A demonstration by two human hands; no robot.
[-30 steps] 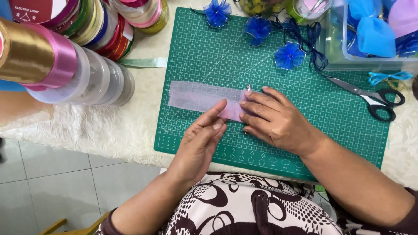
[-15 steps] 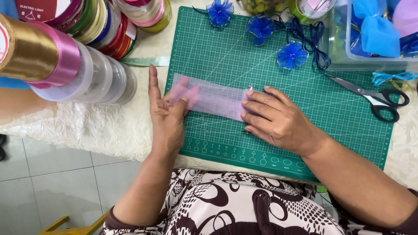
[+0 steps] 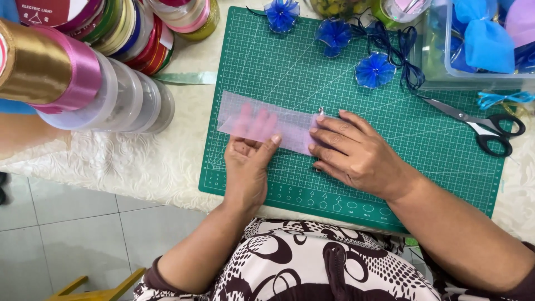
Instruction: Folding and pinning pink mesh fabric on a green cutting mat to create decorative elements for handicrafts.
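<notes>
A table [image 3: 111, 167] is covered by a cream, embossed cloth. Below it, a floor [image 3: 67, 234] of pale grey tiles is seen, evenly lit. Part of a yellow wooden frame [image 3: 95, 287] is caught at the bottom edge.

Your left hand [image 3: 248, 161] reaches forward palm up, fingers extended; your right hand [image 3: 356, 153] lies flat, palm down, fingers spread.

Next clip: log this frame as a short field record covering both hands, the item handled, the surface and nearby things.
left hand: fingers under the sheer pink ribbon strip, showing through it
right hand: flat, pressing the strip's right end
surface: green cutting mat
nearby: scissors, three blue ribbon flowers, ribbon spools
</notes>
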